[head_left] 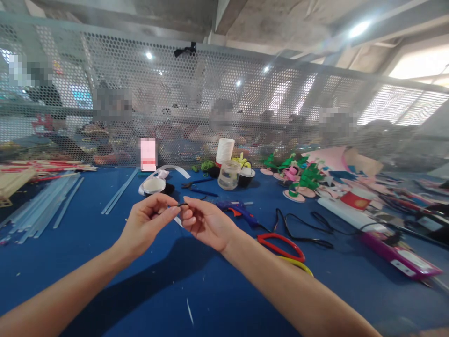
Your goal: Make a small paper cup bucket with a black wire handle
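My left hand [147, 219] and my right hand [208, 225] meet above the middle of the blue table. Between their pinched fingertips is a small, thin dark piece [182, 204], too small to name; both hands seem to grip it. A white strip [178, 221] shows just below the fingers. Beyond my left hand stands a white paper cup [154, 186], with a white ribbon [171, 168] curling behind it. A blue glue gun [242, 211] with an orange trigger lies past my right hand. Red-handled scissors [281, 247] lie beside my right forearm, which partly covers a yellow handle [298, 265].
Glue sticks [45, 206] lie at left. Pliers [199, 188], a clear jar [229, 175] and stacked paper cups [225, 150] are ahead. Green figures on pink discs [294, 195], a black cable [301, 238] and a purple-ended power strip [400, 257] occupy the right. A perforated metal screen [196, 84] rises behind.
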Motion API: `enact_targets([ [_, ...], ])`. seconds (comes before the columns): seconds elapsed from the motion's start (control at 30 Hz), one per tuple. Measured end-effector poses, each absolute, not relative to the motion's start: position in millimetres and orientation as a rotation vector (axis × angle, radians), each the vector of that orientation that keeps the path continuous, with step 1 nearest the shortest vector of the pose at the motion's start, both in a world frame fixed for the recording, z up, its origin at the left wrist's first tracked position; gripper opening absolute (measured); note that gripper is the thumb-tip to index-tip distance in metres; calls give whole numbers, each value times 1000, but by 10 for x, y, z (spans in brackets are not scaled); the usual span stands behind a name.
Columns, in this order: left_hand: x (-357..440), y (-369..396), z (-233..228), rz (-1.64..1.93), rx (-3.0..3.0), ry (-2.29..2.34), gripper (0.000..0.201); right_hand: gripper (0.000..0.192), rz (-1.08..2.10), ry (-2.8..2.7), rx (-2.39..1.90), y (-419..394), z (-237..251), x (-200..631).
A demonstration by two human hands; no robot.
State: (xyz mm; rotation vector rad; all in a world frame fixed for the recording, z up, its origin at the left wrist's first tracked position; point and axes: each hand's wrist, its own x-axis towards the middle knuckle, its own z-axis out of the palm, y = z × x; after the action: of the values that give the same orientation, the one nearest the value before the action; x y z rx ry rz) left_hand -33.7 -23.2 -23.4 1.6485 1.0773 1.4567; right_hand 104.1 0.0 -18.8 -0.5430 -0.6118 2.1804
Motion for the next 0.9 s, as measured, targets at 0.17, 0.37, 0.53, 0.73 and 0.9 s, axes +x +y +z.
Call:
enact_targets([
  [0.17,-365,-213,-220,1442,1683,1035,10,19,2228,-604,-511,-9,-191,1037],
  [0.37,-386,-203,-195,1417,1795,1096,9,23,2294,-572,-476,2,-209,1032],
  [0.53,-400,-233,-183,1434,1904,1095,6,22,2350,-615,-480,-15,-207,1022],
  [0.73,-394,-279,-132,1476,2041,1130,5,30,2038,-1152,-742,-53,-252,1015],
  [0.9,-368,-288,-114,1525,1868,1320,7,20,1204,-1578,-830,-91,-281,1026],
])
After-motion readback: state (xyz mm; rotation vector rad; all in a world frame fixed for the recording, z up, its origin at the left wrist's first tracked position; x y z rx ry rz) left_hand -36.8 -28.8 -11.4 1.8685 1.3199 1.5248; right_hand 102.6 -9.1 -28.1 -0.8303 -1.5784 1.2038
